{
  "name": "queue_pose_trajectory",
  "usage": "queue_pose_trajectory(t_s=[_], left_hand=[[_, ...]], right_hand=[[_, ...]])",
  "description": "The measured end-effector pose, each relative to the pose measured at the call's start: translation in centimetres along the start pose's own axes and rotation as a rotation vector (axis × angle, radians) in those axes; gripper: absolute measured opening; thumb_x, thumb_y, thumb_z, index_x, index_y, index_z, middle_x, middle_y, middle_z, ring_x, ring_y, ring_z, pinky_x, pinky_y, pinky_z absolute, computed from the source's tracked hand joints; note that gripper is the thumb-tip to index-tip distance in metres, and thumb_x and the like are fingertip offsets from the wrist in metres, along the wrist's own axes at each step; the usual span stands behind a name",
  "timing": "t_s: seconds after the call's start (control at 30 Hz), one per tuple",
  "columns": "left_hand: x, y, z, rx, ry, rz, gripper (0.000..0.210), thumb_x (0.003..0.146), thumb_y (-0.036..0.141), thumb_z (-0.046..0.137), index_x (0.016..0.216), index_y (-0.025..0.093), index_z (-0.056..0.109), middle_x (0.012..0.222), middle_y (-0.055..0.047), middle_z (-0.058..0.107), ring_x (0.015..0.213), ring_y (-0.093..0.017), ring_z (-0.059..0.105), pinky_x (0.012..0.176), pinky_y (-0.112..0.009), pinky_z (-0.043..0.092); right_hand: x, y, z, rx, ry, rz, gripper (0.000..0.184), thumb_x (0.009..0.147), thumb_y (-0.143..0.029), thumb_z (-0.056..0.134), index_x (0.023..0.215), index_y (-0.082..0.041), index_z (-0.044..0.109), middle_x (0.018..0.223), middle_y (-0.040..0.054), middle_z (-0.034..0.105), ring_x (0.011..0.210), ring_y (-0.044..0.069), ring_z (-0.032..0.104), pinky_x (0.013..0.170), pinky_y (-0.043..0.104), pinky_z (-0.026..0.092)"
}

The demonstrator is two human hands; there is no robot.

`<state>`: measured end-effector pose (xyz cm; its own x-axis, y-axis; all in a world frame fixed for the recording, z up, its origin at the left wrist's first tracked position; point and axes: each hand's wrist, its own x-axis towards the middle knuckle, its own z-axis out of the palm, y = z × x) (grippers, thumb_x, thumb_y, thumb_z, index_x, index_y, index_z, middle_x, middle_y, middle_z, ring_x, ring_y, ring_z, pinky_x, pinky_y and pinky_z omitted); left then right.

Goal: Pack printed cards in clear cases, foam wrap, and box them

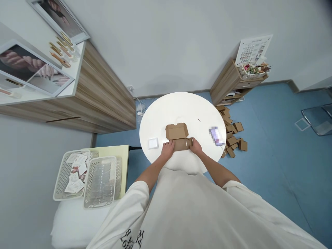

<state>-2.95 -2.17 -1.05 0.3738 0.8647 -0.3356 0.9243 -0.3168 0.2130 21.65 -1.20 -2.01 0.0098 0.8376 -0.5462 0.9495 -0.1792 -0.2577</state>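
With left hand (168,148) part-closed, fingers bent over the left end, and right hand (196,146) pinched at the right end flap, gripping an open cardboard box (180,145), lid turned away from the body. Working with it at the near edge of a round white table (178,103). Sharing that top with a small white square object (153,143) left of the box, a blurred-out purplish item (217,136) at the right and a dark sliver (199,120) beyond; seeing nothing between hands and box. Looking past the table's right edge at heaped brown boxes (233,135) on the blue floor (275,145), below a wooden cabinet (225,83) bearing a flower basket (254,75) and a chart (254,50). Having at left a wood-grain cupboard (103,83) with framed pictures (33,67), plus a left basket (60,176) of papers and a right basket (118,176) of clear plastic pieces. Facing a pale wall (166,45).
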Motion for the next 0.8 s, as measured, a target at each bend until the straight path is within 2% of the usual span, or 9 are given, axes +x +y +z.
queue_pose_trajectory(t_s=[0.17,0.33,0.43,0.53,0.7,0.8], left_hand=[[0.0,0.0,0.1,0.006,-0.001,-0.005,0.071,0.083,0.021,0.066,0.146,0.024,0.031,0.149,-0.015,0.040,0.117,-0.031,0.053,0.096,-0.041,0.035],[0.0,0.0,0.2,-0.003,-0.005,-0.004,0.071,0.084,0.022,0.064,0.146,0.027,0.030,0.150,-0.015,0.038,0.117,-0.031,0.054,0.096,-0.042,0.036],[0.0,0.0,0.2,-0.003,-0.002,-0.002,0.072,0.085,0.023,0.065,0.147,0.027,0.029,0.150,-0.015,0.038,0.118,-0.031,0.054,0.097,-0.042,0.035],[0.0,0.0,0.2,-0.004,0.001,-0.003,0.072,0.084,0.023,0.066,0.146,0.027,0.031,0.149,-0.015,0.039,0.118,-0.031,0.054,0.097,-0.042,0.035],[0.0,0.0,0.0,-0.039,-0.004,-0.006,0.069,0.084,0.023,0.065,0.145,0.026,0.032,0.150,-0.015,0.038,0.119,-0.032,0.053,0.098,-0.042,0.034],[-0.1,0.0,0.0,-0.036,-0.006,-0.006,0.069,0.084,0.022,0.064,0.145,0.027,0.031,0.151,-0.015,0.037,0.120,-0.032,0.053,0.098,-0.042,0.034]], right_hand=[[0.5,-0.6,-0.8,0.100,0.007,0.011,0.075,0.093,-0.024,0.048,0.158,-0.021,0.011,0.134,0.0139,0.055,0.107,0.024,0.060,0.084,0.030,0.044],[-0.4,-0.6,-1.3,0.097,0.020,-0.035,0.069,0.092,-0.020,0.045,0.156,-0.021,0.018,0.135,0.0135,0.055,0.110,0.024,0.059,0.087,0.031,0.044],[-1.0,-1.1,-1.5,0.116,0.044,-0.079,0.073,0.092,-0.018,0.043,0.157,-0.023,0.012,0.139,0.0132,0.052,0.111,0.024,0.059,0.088,0.032,0.044],[-1.3,-2.1,-1.5,0.175,0.040,-0.127,0.073,0.092,-0.022,0.045,0.156,-0.025,0.011,0.133,0.0111,0.056,0.106,0.023,0.061,0.084,0.031,0.045],[-1.8,-3.5,-0.6,0.240,0.051,-0.059,0.055,0.093,-0.032,0.048,0.143,-0.025,0.029,0.119,0.0071,0.061,0.096,0.020,0.061,0.079,0.030,0.046],[-2.1,-3.5,0.0,0.241,0.067,-0.093,0.041,0.093,-0.040,0.051,0.130,-0.025,0.042,0.119,0.0061,0.059,0.098,0.020,0.060,0.081,0.031,0.047]])
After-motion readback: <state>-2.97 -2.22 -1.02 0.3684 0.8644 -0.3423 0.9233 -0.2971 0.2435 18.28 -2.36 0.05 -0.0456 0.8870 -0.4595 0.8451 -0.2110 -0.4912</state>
